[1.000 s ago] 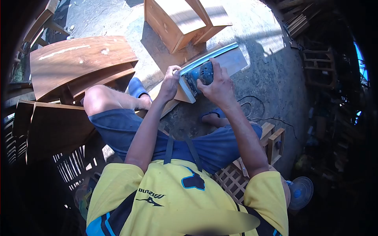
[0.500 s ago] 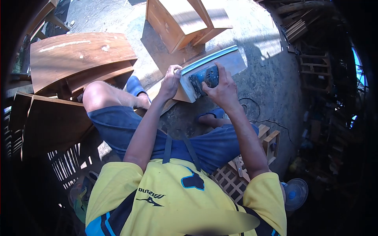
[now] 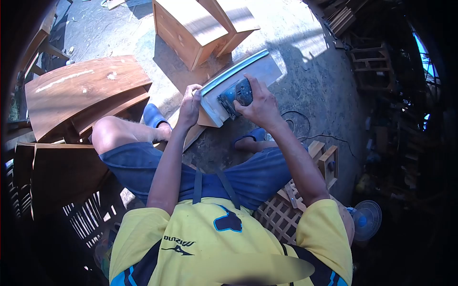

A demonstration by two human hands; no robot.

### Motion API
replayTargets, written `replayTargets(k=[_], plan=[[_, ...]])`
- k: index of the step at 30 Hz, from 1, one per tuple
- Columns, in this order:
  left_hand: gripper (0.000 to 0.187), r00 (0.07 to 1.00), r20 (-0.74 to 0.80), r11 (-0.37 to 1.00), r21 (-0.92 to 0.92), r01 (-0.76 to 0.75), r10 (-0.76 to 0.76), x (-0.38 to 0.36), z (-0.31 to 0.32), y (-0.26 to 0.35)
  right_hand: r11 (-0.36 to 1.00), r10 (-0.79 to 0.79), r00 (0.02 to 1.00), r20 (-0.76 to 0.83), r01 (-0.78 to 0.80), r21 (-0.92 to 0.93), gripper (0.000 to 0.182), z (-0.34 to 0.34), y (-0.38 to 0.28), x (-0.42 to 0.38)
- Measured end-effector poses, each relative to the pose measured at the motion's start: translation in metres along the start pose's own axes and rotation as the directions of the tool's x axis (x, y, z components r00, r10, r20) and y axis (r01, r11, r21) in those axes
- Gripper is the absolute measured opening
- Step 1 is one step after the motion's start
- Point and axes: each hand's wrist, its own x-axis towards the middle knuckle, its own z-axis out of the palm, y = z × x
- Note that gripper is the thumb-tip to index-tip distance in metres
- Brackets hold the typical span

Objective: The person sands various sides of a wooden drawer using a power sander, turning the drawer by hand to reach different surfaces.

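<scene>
My right hand (image 3: 259, 106) is wrapped around a blue electric sander (image 3: 237, 95), whose base rests against the flat face of a wooden box-like piece (image 3: 268, 70). A pale, shiny strip runs along that piece's upper edge. At the piece's left corner, my left hand (image 3: 190, 108) is closed on the edge, fingers curled over the top. The piece lies tilted in front of my legs, between my feet. Its underside and the sander's pad are hidden.
A curved wooden cabinet part (image 3: 86, 97) lies to the left, with a darker one (image 3: 67, 164) nearer. Another wooden unit (image 3: 191, 35) stands ahead. A black cable (image 3: 329, 137) crosses the concrete floor. At right are a wooden lattice (image 3: 279, 217) and a fan (image 3: 367, 220).
The whole scene has shifted left in view as the head moved. Both hands keep their holds, and the sander stays at about the same place on the wooden piece.
</scene>
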Motion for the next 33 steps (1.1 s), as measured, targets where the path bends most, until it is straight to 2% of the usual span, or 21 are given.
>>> replayTargets(k=[3,7,10,12,13,14,15,17,20,22,24,28,31,33], plan=[[0.047,1.0,0.012,1.0,-0.005,-0.007,0.007,0.001,0.0,-0.005,0.998,0.052,0.995,-0.09,-0.054,-0.025,0.084,-0.017,0.065,0.033],[0.054,0.999,0.004,0.999,0.01,-0.036,0.036,0.001,0.002,-0.005,0.958,0.261,0.955,-0.14,-0.274,-0.081,0.087,-0.043,0.163,0.092],[0.058,0.999,0.014,0.999,0.014,-0.029,0.029,0.001,0.0,-0.004,0.952,0.281,0.949,-0.144,-0.295,-0.083,0.087,-0.047,0.158,0.1],[0.06,0.999,0.017,0.999,0.024,-0.042,0.042,0.002,-0.001,-0.001,0.988,0.154,0.977,-0.149,-0.157,-0.009,0.086,-0.03,0.134,0.08],[0.061,0.999,0.013,0.999,0.027,-0.046,0.046,0.001,0.0,0.0,0.979,0.203,0.979,-0.032,-0.203,0.001,0.084,-0.034,0.099,0.065],[0.062,1.0,0.013,1.0,0.009,0.002,-0.002,0.0,0.001,0.003,0.999,0.028,0.991,-0.134,-0.025,0.028,0.083,-0.018,0.084,0.049],[0.061,1.0,0.007,1.0,0.029,-0.001,0.001,0.0,0.0,0.004,0.995,0.081,0.997,0.003,-0.081,0.055,0.083,-0.018,0.055,0.033],[0.062,1.0,0.007,0.999,0.045,-0.021,0.021,0.0,0.0,0.009,0.997,-0.062,0.996,0.063,0.059,0.053,0.085,-0.014,0.033,0.014],[0.061,0.999,0.017,0.996,0.08,0.047,-0.048,-0.002,-0.003,0.002,0.997,-0.021,0.996,0.084,0.015,0.075,0.084,-0.017,0.057,0.024],[0.06,1.0,0.009,0.997,0.08,0.022,-0.022,-0.002,-0.001,0.004,0.999,-0.025,0.995,-0.095,0.028,0.025,0.084,-0.018,0.105,0.051],[0.057,1.0,-0.006,0.998,0.064,-0.013,0.013,-0.002,0.001,0.006,0.99,0.141,0.99,0.016,-0.141,-0.01,0.085,-0.042,0.129,0.075],[0.058,1.0,-0.009,0.997,0.077,-0.002,0.002,-0.003,0.0,0.001,0.994,0.111,0.994,-0.008,-0.111,-0.016,0.086,-0.055,0.171,0.11],[0.058,1.0,-0.009,0.998,0.068,-0.012,0.013,-0.002,0.0,0.002,0.997,0.077,0.995,0.057,-0.076,-0.018,0.087,-0.061,0.18,0.125],[0.059,1.0,-0.008,0.998,0.065,-0.02,0.02,-0.001,-0.001,0.002,1.0,-0.009,0.999,0.034,0.009,-0.005,0.087,-0.062,0.181,0.13]])
